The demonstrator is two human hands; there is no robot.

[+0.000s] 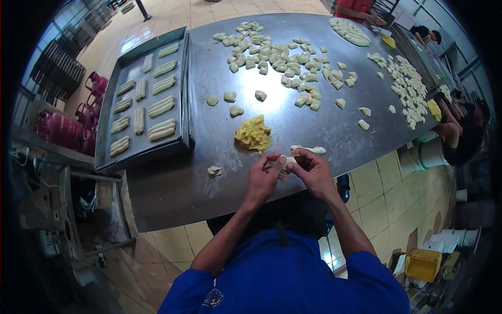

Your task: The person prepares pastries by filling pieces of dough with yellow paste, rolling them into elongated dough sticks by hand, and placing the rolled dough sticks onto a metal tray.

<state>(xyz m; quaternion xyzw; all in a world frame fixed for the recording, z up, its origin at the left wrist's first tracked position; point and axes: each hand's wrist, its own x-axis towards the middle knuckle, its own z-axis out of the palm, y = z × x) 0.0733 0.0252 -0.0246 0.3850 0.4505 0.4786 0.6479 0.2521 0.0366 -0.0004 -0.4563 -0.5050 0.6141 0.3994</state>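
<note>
Above the near edge of the metal table (209, 123), my left hand (262, 180) and my right hand (317, 178) pinch a small piece of pale dough (286, 165) between thumbs and fingers. Part of the dough is hidden by the fingertips. Just beyond my right hand lies a short dough roll (309, 150). A lumpy yellow mound (253, 134), perhaps a filling or butter, sits ahead of my left hand. To the left of that hand rests a lone dough scrap (214, 170). Several loose dough lumps (236, 111) lie past the mound.
A deep metal tray (186, 99) with rows of shaped dough strips (162, 106) stands on the left. Many dough pieces (293, 65) spread over the table's far half, with another pile (408, 86) at right. Other people (463, 128) work along the right and far sides.
</note>
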